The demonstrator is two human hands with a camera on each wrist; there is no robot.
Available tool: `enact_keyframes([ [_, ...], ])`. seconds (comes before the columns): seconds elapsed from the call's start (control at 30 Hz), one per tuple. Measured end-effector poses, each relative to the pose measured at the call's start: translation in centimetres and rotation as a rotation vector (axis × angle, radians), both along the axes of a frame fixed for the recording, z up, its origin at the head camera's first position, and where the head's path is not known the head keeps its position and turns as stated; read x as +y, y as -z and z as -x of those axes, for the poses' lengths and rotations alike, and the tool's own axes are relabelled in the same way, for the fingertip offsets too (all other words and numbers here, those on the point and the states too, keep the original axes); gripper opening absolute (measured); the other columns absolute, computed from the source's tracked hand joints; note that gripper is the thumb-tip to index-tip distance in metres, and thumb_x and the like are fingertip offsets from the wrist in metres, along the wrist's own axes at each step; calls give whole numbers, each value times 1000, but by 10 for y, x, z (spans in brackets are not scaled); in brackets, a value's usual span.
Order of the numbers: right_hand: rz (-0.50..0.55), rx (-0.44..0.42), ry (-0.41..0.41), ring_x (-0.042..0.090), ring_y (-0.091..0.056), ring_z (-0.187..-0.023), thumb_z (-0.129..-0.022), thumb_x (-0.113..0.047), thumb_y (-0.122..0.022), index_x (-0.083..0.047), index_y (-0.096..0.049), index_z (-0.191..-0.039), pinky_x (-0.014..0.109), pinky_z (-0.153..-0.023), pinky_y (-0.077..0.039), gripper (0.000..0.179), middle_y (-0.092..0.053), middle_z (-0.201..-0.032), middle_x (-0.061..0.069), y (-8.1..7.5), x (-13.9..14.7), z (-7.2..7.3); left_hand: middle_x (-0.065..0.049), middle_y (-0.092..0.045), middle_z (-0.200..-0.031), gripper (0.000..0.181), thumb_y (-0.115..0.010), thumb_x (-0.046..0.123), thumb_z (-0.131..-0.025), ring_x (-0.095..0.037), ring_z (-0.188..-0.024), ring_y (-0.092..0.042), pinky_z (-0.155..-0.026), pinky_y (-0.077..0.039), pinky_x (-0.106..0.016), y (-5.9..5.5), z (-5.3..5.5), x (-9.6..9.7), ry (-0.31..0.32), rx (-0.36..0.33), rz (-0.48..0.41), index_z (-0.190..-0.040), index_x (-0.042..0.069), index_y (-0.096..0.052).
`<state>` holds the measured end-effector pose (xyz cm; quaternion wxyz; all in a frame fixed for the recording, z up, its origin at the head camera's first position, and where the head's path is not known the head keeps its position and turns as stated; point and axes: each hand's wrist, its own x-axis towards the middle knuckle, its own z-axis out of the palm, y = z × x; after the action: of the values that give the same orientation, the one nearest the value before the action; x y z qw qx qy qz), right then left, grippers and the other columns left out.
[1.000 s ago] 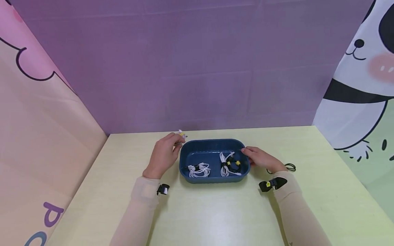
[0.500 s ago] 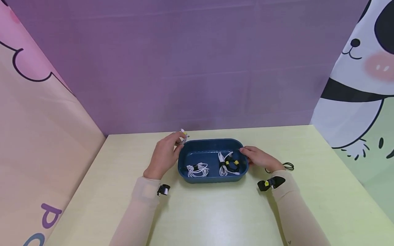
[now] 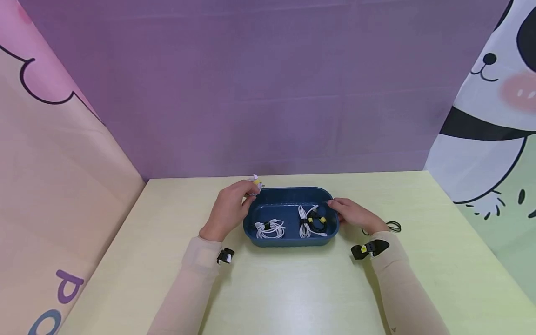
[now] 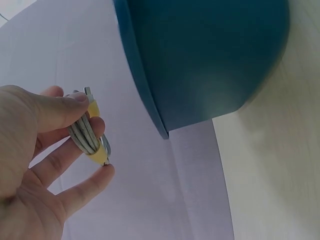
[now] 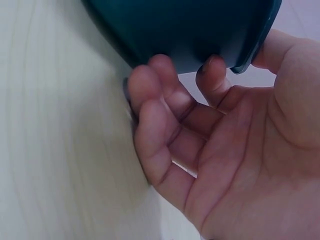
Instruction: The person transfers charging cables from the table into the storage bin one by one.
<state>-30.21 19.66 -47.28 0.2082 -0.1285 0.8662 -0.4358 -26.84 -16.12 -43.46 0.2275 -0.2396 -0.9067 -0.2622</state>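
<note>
My left hand (image 3: 228, 208) pinches a coiled white cable (image 4: 86, 131) with yellow ties between thumb and fingers, at the far left corner of a blue plastic bin (image 3: 276, 244). In the left wrist view the coil hangs beside the bin's outer wall. My right hand (image 3: 356, 216) grips the bin's right rim, thumb over the edge and fingers against the outside wall (image 5: 195, 35). Inside the bin lie a white cable coil (image 3: 270, 229) at the left, a white cable bundle (image 3: 304, 223) with a black tie, and a black cable coil (image 3: 321, 225) with yellow ties.
Behind my right wrist a thin black cable (image 3: 394, 226) lies on the pale wooden table (image 3: 284, 298). A purple cloth wall (image 3: 268, 93) rises at the table's back edge. Printed cloth panels stand at left and right.
My left hand has moved to the right with the white cable, from beside the bin to over its far left corner. My right hand stays on the rim.
</note>
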Motion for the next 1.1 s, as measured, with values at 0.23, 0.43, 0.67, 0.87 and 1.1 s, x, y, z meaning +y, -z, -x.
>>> enact_keyframes([
  [0.23,-10,-8,12,18,-67,-98,-111,-37,-36,2,-59,-126,31,-89,-56,48,-68,-116,16,2,0,2,-4,-76,-104,16,-77,2,-89,-19,-94,-72,-87,-59,-37,1,0,0,16,6,7,-102,11,-73],
  [0.43,-11,-17,12,22,-67,-105,-111,-39,-36,1,-58,-130,37,-94,-56,50,-67,-122,17,3,1,2,-4,-76,-104,15,-77,3,-89,-20,-95,-73,-88,-59,-38,0,0,-2,10,-1,5,-101,11,-74],
  [0.67,-26,-16,16,23,-64,-105,-111,-39,-36,3,-55,-135,37,-95,-55,52,-65,-122,18,-1,2,0,-2,-75,-103,14,-76,4,-90,-18,-93,-72,-87,-59,-36,1,2,0,28,-4,10,-100,12,-74],
  [0.87,-16,-35,30,21,-65,-104,-111,-41,-37,3,-50,-142,34,-93,-55,56,-66,-124,18,-1,3,0,-3,-76,-103,13,-76,4,-90,-18,-94,-72,-88,-59,-37,1,2,0,35,-2,-3,-100,12,-74],
  [1.1,7,-79,35,19,-64,-101,-111,-42,-37,3,-49,-143,30,-89,-53,57,-66,-123,17,-1,2,1,-3,-76,-103,13,-76,3,-90,-18,-94,-72,-88,-59,-37,1,2,1,33,-14,-2,-99,12,-74],
])
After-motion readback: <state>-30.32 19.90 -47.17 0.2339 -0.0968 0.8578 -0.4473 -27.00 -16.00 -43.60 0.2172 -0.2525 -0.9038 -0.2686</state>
